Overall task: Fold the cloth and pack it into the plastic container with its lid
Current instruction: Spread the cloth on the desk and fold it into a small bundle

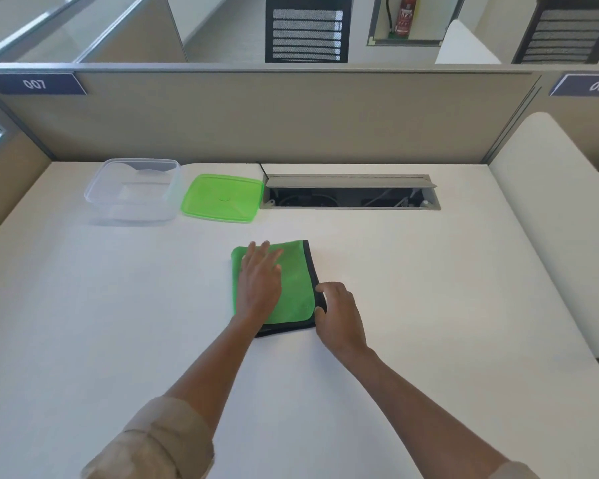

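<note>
One cloth (pixel 296 281), container (pixel 132 190), lid (pixel 222 198)

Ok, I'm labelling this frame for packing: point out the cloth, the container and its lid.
cloth (pixel 296 283): head view, bare green face right of the left hand.
container (pixel 94 197): head view, clear left wall near the rim.
lid (pixel 222 198): head view, green top near its middle.

The cloth (pixel 293 281) is bright green with a black border. The lid (pixel 222 198) is the same vivid green, the container (pixel 134 190) clear and colourless. The worktop (pixel 429 288) is off-white, the partition (pixel 256 115) beige, and its number plates (pixel 35 84) navy with white digits.
</note>
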### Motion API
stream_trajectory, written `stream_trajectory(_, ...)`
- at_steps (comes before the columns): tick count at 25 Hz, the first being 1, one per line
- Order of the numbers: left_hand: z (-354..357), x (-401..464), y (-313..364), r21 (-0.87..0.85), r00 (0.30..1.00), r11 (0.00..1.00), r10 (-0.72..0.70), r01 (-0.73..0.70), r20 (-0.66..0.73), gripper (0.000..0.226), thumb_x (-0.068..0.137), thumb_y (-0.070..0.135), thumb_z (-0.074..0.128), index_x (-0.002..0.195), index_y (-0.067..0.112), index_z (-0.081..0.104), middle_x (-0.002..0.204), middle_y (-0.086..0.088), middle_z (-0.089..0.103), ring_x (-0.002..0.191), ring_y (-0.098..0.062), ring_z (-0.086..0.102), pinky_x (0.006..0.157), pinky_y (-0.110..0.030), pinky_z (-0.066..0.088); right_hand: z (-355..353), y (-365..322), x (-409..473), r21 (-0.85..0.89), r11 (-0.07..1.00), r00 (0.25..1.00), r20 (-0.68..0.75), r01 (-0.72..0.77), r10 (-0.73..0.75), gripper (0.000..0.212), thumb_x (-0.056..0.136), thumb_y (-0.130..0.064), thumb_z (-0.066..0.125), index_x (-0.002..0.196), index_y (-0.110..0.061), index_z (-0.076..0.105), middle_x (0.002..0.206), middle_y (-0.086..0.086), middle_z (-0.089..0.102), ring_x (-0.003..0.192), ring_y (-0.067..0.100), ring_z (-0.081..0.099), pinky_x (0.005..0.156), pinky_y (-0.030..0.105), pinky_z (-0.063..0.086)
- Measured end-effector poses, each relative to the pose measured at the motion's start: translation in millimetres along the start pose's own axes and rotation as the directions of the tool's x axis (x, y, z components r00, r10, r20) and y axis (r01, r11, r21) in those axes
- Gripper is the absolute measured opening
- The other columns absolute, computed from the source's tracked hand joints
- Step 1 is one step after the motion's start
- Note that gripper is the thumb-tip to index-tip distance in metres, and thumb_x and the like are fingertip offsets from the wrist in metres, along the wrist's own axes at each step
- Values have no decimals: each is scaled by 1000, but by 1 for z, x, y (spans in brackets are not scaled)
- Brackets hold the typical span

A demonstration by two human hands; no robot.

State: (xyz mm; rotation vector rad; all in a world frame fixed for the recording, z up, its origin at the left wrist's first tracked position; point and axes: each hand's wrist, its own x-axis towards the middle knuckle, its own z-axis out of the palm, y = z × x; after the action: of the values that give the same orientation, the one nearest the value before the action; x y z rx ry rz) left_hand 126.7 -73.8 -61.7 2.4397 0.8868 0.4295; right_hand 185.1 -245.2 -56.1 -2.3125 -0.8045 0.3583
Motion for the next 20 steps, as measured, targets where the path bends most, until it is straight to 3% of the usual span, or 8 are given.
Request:
stream_trajectory(2, -14, -21, -18, 5, 995, 998, 58, -58, -82, 29, 95, 19, 55, 121, 17, 67, 134, -5, 59, 134, -27, 42, 109, -50, 38, -3, 3, 3, -92, 992, 996, 56, 81, -76, 44, 80, 4, 51, 120, -12, 58, 123, 3, 59, 105, 28, 52, 88, 40, 47)
stream_trajectory(4, -24, -44, -36, 40, 986, 992, 119, -115, -112, 25, 94, 35, 51, 109, 23, 67, 114, 4, 61, 114, -20, 47, 92, -43, 45, -5, 5, 6, -144, 979, 986, 109, 145, -130, 42, 81, 3, 54, 119, -11, 59, 122, 2, 62, 105, 28, 53, 88, 40, 46)
stream_trajectory(6, -27, -63, -50, 120, 977, 971, 213, -208, -29, 32, 91, 48, 51, 110, 25, 64, 111, 7, 57, 109, -17, 45, 87, -35, 42, -6, 9, 7, -160, 970, 975, 156, 186, -161, 40, 82, 2, 56, 118, -13, 60, 122, 0, 62, 107, 27, 52, 89, 40, 46)
stream_trajectory(9, -28, -81, -65, 205, 949, 928, 291, -311, 124, 47, 84, 55, 60, 119, 23, 61, 122, 6, 56, 116, -18, 46, 94, -36, 42, -11, 17, 9, -187, 957, 962, 197, 224, -187, 43, 80, 4, 53, 117, -17, 60, 121, -3, 61, 104, 25, 52, 88, 39, 46)
stream_trajectory(11, -26, -88, -68, 255, 938, 908, 291, -333, 191, 54, 81, 55, 65, 124, 23, 59, 129, 4, 56, 120, -19, 47, 99, -40, 44, -14, 21, 10, -227, 940, 952, 232, 254, -201, 44, 78, 1, 53, 117, -20, 58, 122, -5, 59, 102, 25, 54, 85, 38, 46)
stream_trajectory(15, -24, -88, -65, 243, 953, 935, 204, -257, 226, 55, 78, 52, 70, 127, 29, 60, 131, 5, 55, 123, -19, 45, 99, -41, 43, -10, 22, 6, -239, 924, 917, 340, 297, -207, 57, 82, -28, 71, 134, -21, 49, 145, -6, 45, 116, 24, 52, 96, 40, 45)
stream_trajectory(20, -19, -88, -57, 347, 948, 886, 256, -308, 189, 35, 83, 22, 73, 117, 20, 65, 111, 0, 62, 103, -24, 58, 80, -38, 54, 4, 17, 1, -404, 849, 917, 343, 341, -204, 66, 80, -33, 72, 139, -24, 44, 153, -4, 35, 116, 26, 50, 91, 41, 48)
